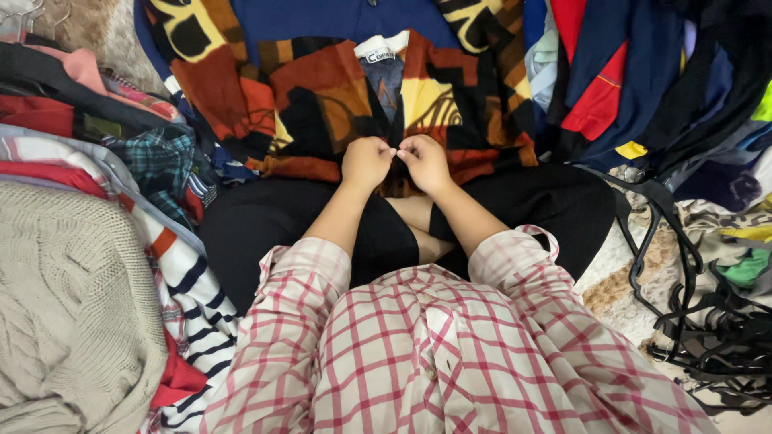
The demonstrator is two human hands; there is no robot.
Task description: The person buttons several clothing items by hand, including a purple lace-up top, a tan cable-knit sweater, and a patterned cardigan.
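A patterned shirt [322, 96] in orange, black, yellow and brown lies spread in front of me, collar away from me, with a white neck label. My left hand [366, 161] and my right hand [425, 161] meet at the shirt's front opening near its lower edge. Both pinch the fabric edges together, fingertips touching. Whatever sits between the fingertips is too small to see. My forearms come out of rolled red-and-white checked sleeves [297, 281], above my black-clad crossed legs [265, 225].
Piles of clothes lie all around: a beige knit sweater [64, 305] and striped garments at left, blue, red and dark clothes [611, 80] at right. Several black hangers [691, 321] lie on the carpet at right.
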